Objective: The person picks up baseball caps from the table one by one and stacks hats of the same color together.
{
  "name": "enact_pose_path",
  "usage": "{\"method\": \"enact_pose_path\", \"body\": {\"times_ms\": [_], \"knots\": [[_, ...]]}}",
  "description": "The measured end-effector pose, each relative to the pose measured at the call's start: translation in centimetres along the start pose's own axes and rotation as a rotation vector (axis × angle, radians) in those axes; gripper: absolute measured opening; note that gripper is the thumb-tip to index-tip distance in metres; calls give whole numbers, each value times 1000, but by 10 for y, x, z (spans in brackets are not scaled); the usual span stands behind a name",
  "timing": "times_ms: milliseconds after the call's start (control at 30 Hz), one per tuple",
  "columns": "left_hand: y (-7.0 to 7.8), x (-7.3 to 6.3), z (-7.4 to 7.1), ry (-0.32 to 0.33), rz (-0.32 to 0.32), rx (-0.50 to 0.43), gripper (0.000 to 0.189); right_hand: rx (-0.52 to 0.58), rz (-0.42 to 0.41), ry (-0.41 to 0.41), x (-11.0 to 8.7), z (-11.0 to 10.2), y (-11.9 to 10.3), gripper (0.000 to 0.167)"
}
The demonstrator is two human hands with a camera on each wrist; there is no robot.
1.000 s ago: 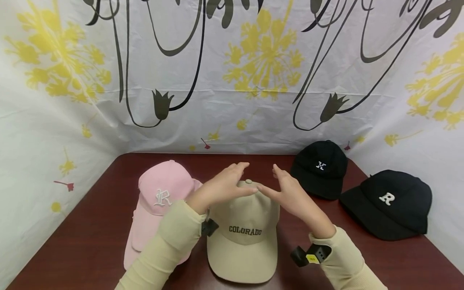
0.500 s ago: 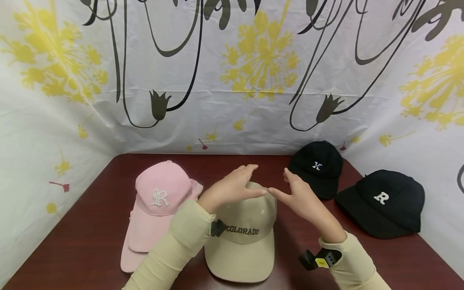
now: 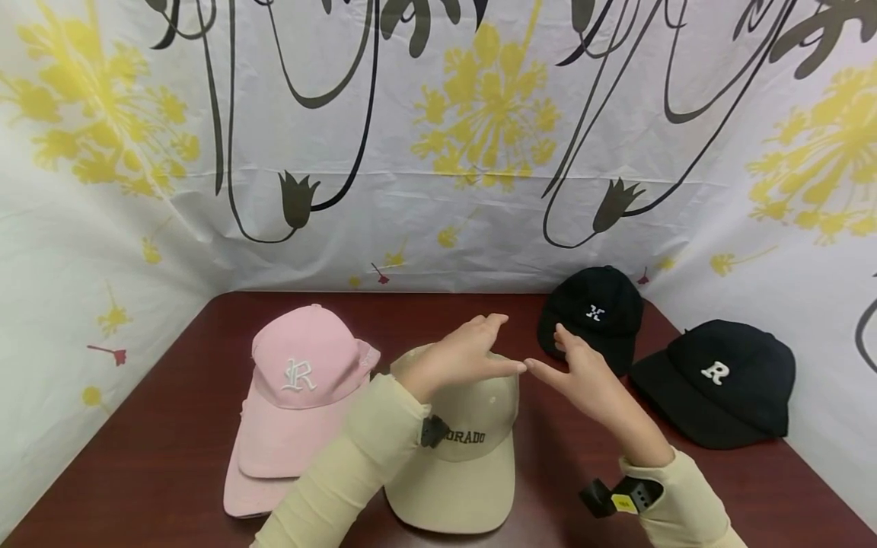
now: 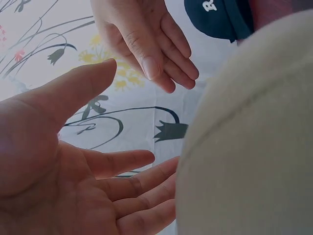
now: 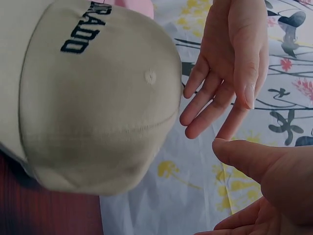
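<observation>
A beige baseball cap [image 3: 459,487] lettered COLORADO sits upright on the table, brim toward me. My left hand [image 3: 466,361] is above the cap's crown, fingers extended, and its sleeve and wrist camera hide part of the lettering. My right hand [image 3: 589,384] is raised to the right of the crown, palm facing the left hand. The two thumb tips almost meet in the head view. Nothing lies between the palms. The left wrist view shows the cap's crown [image 4: 259,137] beside the spread left fingers [image 4: 142,183]. In the right wrist view the crown [image 5: 107,107] appears beyond both hands.
Pink caps [image 3: 301,373], stacked with a second brim [image 3: 253,495] below, stand left on the dark red table [image 3: 137,434]. Farther right are a small black cap [image 3: 596,304] and a black cap with a white R [image 3: 719,380]. A patterned cloth [image 3: 384,137] hangs behind.
Both hands have drifted right together over the beige cap, keeping their spread shape. The left sleeve now covers more of the lettering. The head view has turned slightly; the caps stay put.
</observation>
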State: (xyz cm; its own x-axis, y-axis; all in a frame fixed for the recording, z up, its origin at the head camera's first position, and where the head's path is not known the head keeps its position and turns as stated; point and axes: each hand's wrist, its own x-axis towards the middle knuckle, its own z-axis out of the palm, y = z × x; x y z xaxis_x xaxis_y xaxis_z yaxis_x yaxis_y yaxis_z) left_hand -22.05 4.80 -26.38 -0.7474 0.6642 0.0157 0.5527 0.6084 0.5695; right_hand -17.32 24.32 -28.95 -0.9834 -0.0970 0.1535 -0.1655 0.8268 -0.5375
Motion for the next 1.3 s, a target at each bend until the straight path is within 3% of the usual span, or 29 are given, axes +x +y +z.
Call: {"method": "enact_pose_path", "body": {"times_ms": [400, 667, 1300], "knots": [[20, 22, 12, -32, -1, 48, 77, -17, 48, 12, -10, -15, 21, 88], [34, 36, 19, -54, 60, 47, 75, -20, 74, 9, -13, -22, 34, 87], [52, 65, 31, -67, 87, 63, 75, -61, 132, 39, -25, -41, 63, 90]]}}
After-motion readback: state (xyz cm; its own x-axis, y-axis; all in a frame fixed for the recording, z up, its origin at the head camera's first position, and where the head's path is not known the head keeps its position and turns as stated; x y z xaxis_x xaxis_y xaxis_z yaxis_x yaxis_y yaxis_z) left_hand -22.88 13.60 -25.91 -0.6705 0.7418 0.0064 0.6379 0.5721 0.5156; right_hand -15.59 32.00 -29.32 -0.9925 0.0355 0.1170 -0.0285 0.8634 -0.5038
